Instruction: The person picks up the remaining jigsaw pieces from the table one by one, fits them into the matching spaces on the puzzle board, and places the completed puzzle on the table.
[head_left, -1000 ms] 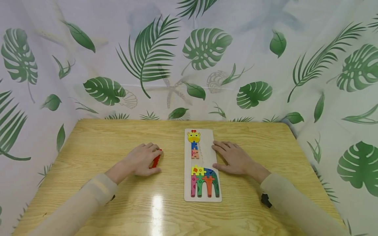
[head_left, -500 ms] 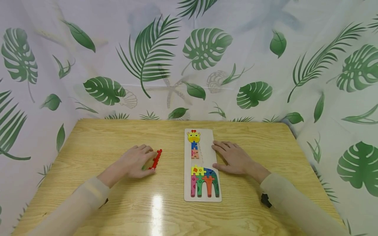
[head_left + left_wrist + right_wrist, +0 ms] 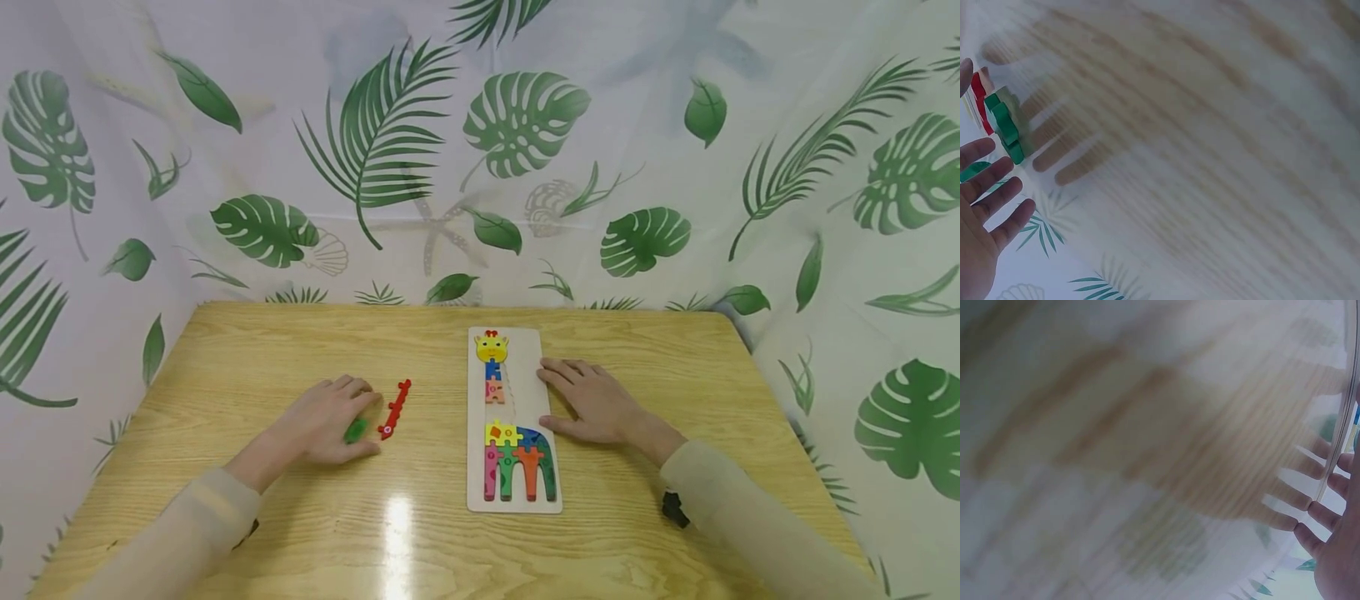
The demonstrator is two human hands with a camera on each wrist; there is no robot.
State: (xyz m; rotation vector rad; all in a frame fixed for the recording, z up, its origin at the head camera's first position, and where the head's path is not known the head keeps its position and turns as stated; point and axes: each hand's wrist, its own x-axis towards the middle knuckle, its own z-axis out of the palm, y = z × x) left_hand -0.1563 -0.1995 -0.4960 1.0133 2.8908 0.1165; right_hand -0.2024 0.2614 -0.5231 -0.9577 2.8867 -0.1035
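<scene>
Giraffe puzzle board (image 3: pixel 525 354) lies flat on the wood-grain table (image 3: pixel 315 533), between the two hands, with its long side running away from the person. Seated at the far end are the yellow giraffe head (image 3: pixel 492 348), a blue neck piece (image 3: pixel 492 370) and a salmon neck piece (image 3: pixel 495 392); a bare section of board separates these from the body. The body group comprises a yellow piece (image 3: pixel 503 433), a dark blue piece (image 3: pixel 529 438), a magenta leg (image 3: pixel 491 477), a light green leg (image 3: pixel 507 481), an orange leg (image 3: pixel 531 477) and a dark green hind leg (image 3: pixel 551 475). Right hand (image 3: pixel 588 402) — extended, grasping nothing — sets its fingertips and thumb against the right edge of the board. Left hand (image 3: pixel 326 421) is released, its fingers spread and thumb apart. Loose green piece (image 3: pixel 356 430) sits between that thumb and the fingers, partly hidden in the head view; whether any finger touches it cannot be told. Loose red piece (image 3: pixel 396 408) lies on the table just beyond the left fingertips, apart from the board. Pale sleeves (image 3: pixel 206 521) cover both forearms. Leaf-printed cloth (image 3: pixel 555 50) hangs behind the table.
</scene>
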